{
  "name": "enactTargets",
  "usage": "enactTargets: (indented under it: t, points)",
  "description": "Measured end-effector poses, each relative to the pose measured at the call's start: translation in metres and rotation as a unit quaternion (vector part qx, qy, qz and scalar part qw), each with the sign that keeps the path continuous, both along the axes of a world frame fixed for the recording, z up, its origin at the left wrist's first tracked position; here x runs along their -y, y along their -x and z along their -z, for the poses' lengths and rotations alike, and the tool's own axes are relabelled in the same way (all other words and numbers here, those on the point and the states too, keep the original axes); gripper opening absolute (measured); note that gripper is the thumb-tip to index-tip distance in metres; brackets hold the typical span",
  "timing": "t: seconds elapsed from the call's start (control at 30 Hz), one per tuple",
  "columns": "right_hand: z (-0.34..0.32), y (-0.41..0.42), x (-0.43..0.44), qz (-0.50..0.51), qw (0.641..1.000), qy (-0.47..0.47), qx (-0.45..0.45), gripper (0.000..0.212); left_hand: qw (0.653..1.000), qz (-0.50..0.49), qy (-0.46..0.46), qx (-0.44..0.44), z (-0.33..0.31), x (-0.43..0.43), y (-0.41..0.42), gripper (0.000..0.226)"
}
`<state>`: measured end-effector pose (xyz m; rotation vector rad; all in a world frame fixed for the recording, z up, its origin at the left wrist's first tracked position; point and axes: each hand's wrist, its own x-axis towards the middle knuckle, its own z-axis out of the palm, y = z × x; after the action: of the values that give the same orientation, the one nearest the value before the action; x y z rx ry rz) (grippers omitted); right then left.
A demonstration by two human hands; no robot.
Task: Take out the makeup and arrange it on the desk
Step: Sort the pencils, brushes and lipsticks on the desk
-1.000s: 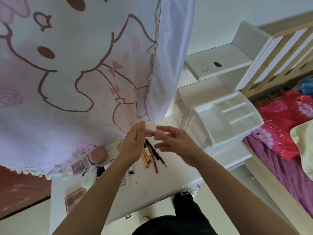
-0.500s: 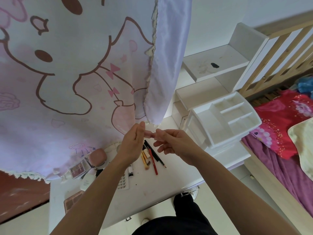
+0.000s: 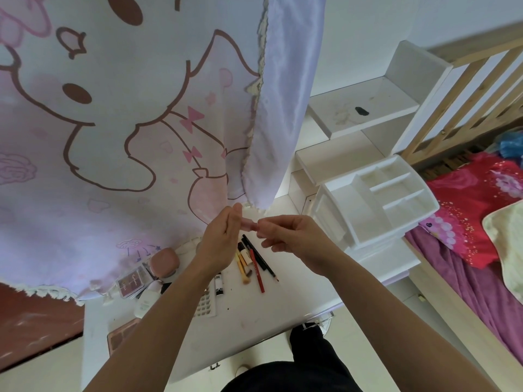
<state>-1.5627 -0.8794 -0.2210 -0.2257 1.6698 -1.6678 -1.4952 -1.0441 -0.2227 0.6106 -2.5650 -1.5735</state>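
Observation:
Both hands are raised above the white desk [image 3: 254, 329] and share a small pink makeup tube [image 3: 250, 224]. My left hand [image 3: 220, 239] holds one end of it, and my right hand [image 3: 291, 236] pinches the other end between thumb and fingers. Below them on the desk lie several pencils and brushes [image 3: 254, 261], a small black-and-white tube [image 3: 218, 284], a white grid palette [image 3: 203, 304], a round pink compact [image 3: 165, 260], a dark eyeshadow palette [image 3: 132, 280] and a pink blush palette [image 3: 119, 336]. A white organiser [image 3: 373, 205] with bare compartments stands at the right.
A pink cartoon-print curtain [image 3: 119, 123] hangs over the desk's back and left part, covering some items. White shelves [image 3: 362, 111] rise behind the organiser. A wooden bed frame [image 3: 464, 89] with red bedding [image 3: 469, 205] sits at the right.
The two hands have come closer together on the pink tube, closing the gap between its two parts. The items on the desk have not moved.

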Motion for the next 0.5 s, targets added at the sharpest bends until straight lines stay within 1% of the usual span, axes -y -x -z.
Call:
enactTargets:
  t: [0.1,0.2,0.27,0.3,0.37,0.4,0.47,0.5]
  points:
    - [0.0008,0.0030,-0.0046,0.014,0.999,0.010,-0.037,0.026,1.000,-0.008,-0.011,0.010,0.0037,0.0022,0.0011,0.054]
    - [0.0038,0.0033,-0.0083,0.018,0.998,0.016,-0.051,0.026,1.000,0.003,-0.010,0.023,0.0068,0.0020,0.0024,0.055]
    - [0.0040,0.0021,-0.0092,0.020,0.998,0.023,-0.055,0.031,1.000,0.004,-0.015,0.016,0.0044,0.0005,0.0028,0.054]
    - [0.0038,0.0018,-0.0091,0.018,0.998,0.026,-0.054,0.038,1.000,0.003,-0.016,0.011,0.0030,0.0000,0.0028,0.054]
    - [0.0031,0.0025,-0.0074,0.001,0.999,0.014,-0.030,0.054,1.000,0.007,-0.011,0.007,0.0015,-0.0008,0.0030,0.054]
    - [0.0022,0.0031,-0.0061,-0.015,1.000,-0.001,-0.007,0.057,1.000,0.008,-0.009,0.007,0.0014,-0.0016,0.0029,0.053]
    - [-0.0016,0.0030,-0.0045,-0.036,0.999,-0.027,0.027,0.053,1.000,0.011,-0.005,0.005,0.0026,-0.0023,0.0025,0.051]
    - [-0.0029,0.0029,-0.0042,-0.037,0.998,-0.034,0.024,0.049,1.000,0.013,-0.001,0.004,0.0026,-0.0020,0.0020,0.050]
